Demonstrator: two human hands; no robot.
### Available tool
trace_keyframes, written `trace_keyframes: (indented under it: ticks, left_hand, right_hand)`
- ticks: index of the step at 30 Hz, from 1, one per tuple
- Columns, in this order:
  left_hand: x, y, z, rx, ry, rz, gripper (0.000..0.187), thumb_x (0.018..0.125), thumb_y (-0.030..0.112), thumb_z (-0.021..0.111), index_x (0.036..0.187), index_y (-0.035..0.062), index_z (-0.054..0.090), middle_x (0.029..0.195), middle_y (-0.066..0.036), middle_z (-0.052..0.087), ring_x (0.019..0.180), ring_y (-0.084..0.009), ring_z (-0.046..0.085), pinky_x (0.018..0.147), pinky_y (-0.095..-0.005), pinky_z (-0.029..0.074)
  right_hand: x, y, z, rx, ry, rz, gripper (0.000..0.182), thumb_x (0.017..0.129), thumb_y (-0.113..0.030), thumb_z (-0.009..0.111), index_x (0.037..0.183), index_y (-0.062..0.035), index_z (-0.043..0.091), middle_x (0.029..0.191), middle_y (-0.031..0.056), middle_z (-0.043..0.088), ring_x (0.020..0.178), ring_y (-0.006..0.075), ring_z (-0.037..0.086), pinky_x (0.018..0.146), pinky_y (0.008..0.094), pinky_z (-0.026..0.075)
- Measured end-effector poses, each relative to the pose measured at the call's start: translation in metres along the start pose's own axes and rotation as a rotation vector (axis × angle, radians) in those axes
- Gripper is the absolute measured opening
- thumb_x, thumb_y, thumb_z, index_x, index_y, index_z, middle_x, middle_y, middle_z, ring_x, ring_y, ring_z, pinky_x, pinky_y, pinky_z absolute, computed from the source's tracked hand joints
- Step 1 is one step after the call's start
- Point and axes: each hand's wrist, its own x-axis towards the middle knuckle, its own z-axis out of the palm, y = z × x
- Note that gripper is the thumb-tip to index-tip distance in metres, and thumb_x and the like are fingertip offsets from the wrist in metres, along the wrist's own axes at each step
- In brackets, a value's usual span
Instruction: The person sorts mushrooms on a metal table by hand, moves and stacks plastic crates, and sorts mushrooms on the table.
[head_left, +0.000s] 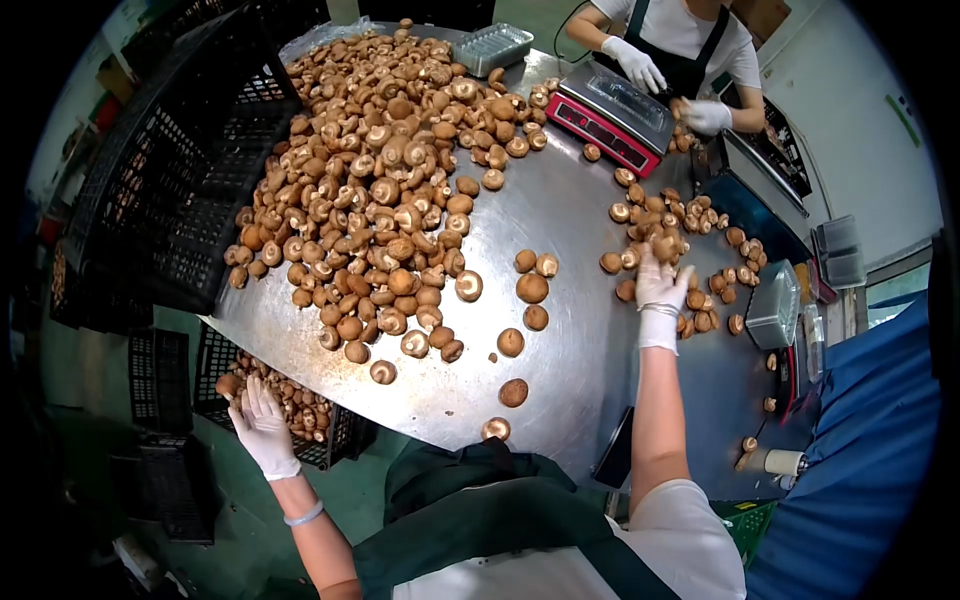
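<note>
From here, the left hand [262, 428] is by the crate [343, 438] at near left, fingers almost straight, a mushroom [228, 386] at their tips; I can't tell whether it's gripped. The right hand [660, 288] reaches into the pile [652, 215] on the counter [590, 340]'s right, thumb wide, its hold unclear too. I'd keep both touches light, since mushrooms probably bruise.

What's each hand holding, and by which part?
Cannot be told: a shiitake mushroom is by the fingers of the left hand, shiitake mushrooms by the right hand's, but neither grip shows clearly.
</note>
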Motion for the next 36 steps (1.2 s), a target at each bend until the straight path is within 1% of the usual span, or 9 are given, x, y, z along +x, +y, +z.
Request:
trace_keyframes:
  ticks: [3,4,5,8,11,17,24,28,36]
  left_hand:
    - [-0.032,-0.030,0.027,0.618,-0.155,0.040,0.054,0.097,0.035,0.042,0.135,-0.0028,0.035,0.136,-0.017,0.042,0.122,-0.0218,0.045,0.102,-0.0332,0.038]
    - [-0.041,-0.042,0.031,0.800,-0.184,-0.003,0.051,0.096,0.033,0.043,0.132,-0.0024,0.041,0.130,-0.017,0.049,0.116,-0.0202,0.050,0.100,-0.0326,0.040]
    - [-0.050,-0.056,0.039,1.044,-0.312,-0.024,0.046,0.095,0.031,0.046,0.126,-0.0016,0.048,0.119,-0.014,0.056,0.106,-0.0188,0.055,0.095,-0.0323,0.043]
    - [-0.074,-0.117,0.042,1.340,-0.555,-0.181,0.032,0.091,0.027,0.054,0.108,0.0023,0.063,0.092,-0.009,0.067,0.082,-0.0178,0.063,0.081,-0.0325,0.050]
    - [-0.089,-0.175,0.030,1.581,-1.203,-0.037,0.027,0.084,0.021,0.061,0.106,0.0048,0.064,0.094,-0.011,0.065,0.083,-0.0221,0.064,0.075,-0.0312,0.051]
    - [-0.116,-0.220,0.019,1.741,-1.724,0.127,0.032,0.076,0.026,0.069,0.099,0.0069,0.058,0.087,-0.012,0.060,0.081,-0.0316,0.061,0.073,-0.0370,0.050]
    - [-0.096,-0.186,0.007,1.429,-1.169,-0.383,0.026,0.083,0.019,0.065,0.103,0.0050,0.055,0.080,-0.009,0.059,0.073,-0.0202,0.059,0.069,-0.0315,0.048]
    - [-0.061,-0.107,0.006,1.114,-0.697,-0.548,0.029,0.088,0.020,0.060,0.111,0.0024,0.056,0.089,-0.005,0.062,0.079,-0.0089,0.057,0.071,-0.0235,0.048]
    - [-0.023,0.025,-0.153,0.416,0.385,0.194,0.052,0.091,0.035,0.052,0.133,0.0063,0.039,0.128,-0.016,0.051,0.111,-0.0271,0.054,0.094,-0.0361,0.043]
  right_hand:
    - [-0.007,-0.005,-0.020,-0.315,-0.045,0.057,0.064,0.089,-0.038,0.059,0.134,0.0005,0.033,0.127,0.0226,0.047,0.111,0.0328,0.055,0.090,0.0439,0.052]
    - [-0.008,0.000,-0.040,-0.112,-0.438,0.505,0.048,0.089,-0.032,0.058,0.122,0.0017,0.047,0.105,0.0168,0.059,0.092,0.0284,0.063,0.079,0.0392,0.057]
    - [-0.070,0.026,-0.004,-0.708,-0.153,0.281,0.031,0.089,-0.020,0.056,0.110,0.0022,0.054,0.086,0.0106,0.061,0.076,0.0239,0.064,0.068,0.0354,0.058]
    - [-0.132,0.054,-0.037,-1.562,-0.553,0.559,0.028,0.085,-0.018,0.061,0.110,-0.0054,0.060,0.099,0.0096,0.061,0.080,0.0191,0.063,0.074,0.0304,0.053]
    - [-0.172,0.077,-0.066,-2.025,-1.349,-0.064,0.045,0.070,-0.027,0.073,0.109,-0.0090,0.060,0.101,0.0130,0.057,0.094,0.0269,0.057,0.081,0.0345,0.049]
    - [-0.181,0.065,-0.074,-2.032,-1.438,0.003,0.041,0.074,-0.027,0.072,0.111,-0.0139,0.060,0.092,0.0083,0.059,0.085,0.0255,0.059,0.074,0.0342,0.049]
    - [-0.190,0.084,-0.091,-1.525,-0.834,1.258,0.027,0.089,-0.021,0.059,0.112,-0.0053,0.060,0.090,0.0047,0.063,0.081,0.0122,0.059,0.075,0.0266,0.047]
    - [-0.225,0.166,-0.061,-1.461,-0.933,0.874,0.031,0.094,-0.018,0.051,0.120,-0.0019,0.055,0.106,0.0092,0.061,0.092,0.0133,0.059,0.077,0.0258,0.049]
    - [-0.288,0.219,0.021,-1.537,-1.632,0.505,0.039,0.085,-0.014,0.063,0.122,-0.0060,0.055,0.106,0.0132,0.064,0.094,0.0222,0.065,0.079,0.0306,0.051]
